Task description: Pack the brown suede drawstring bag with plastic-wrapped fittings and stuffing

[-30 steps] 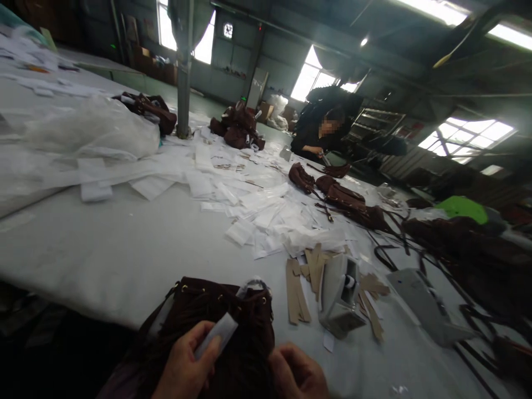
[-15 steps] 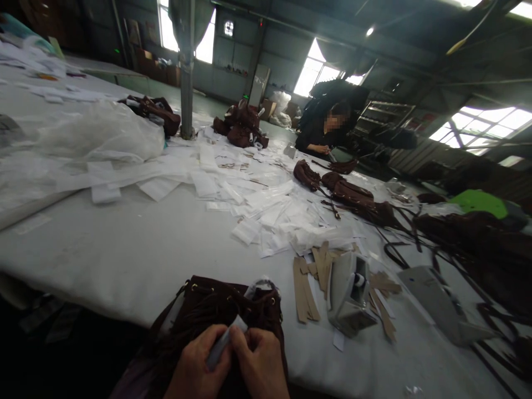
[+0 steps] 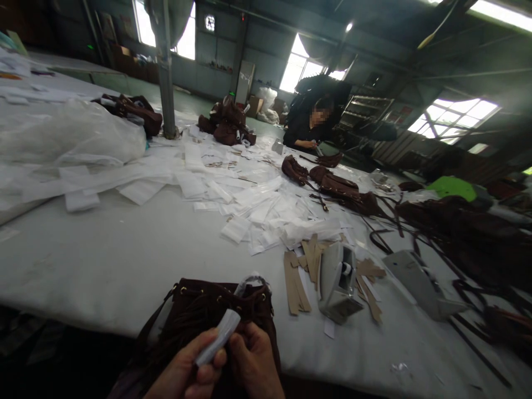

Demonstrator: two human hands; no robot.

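Observation:
A dark brown fringed drawstring bag (image 3: pixel 199 302) with brass-coloured eyelets rests at the near table edge, close to my body. Above its front, my left hand (image 3: pixel 195 363) is closed around a whitish tube-like wrapped piece (image 3: pixel 219 337), which slants up to the right. Close beside it, my right hand (image 3: pixel 255 354) has its fingers curled together over the bag's right side. Whatever those fingers pinch is hidden. A clear-wrapped ring or handle (image 3: pixel 251 280) sticks up behind the bag's top edge.
Two grey tape dispensers (image 3: pixel 338 282) (image 3: pixel 424 282) stand to the right, near brown card strips (image 3: pixel 295 285). White wrapping sheets (image 3: pixel 257 205) cover the table's middle. More brown bags (image 3: pixel 341 185) lie beyond, where a person (image 3: pixel 311 122) in dark clothes works.
My hands have moved apart slightly; the right has let go of the wrapped piece's upper end, so more of it shows in my left hand. The view has turned slightly right.

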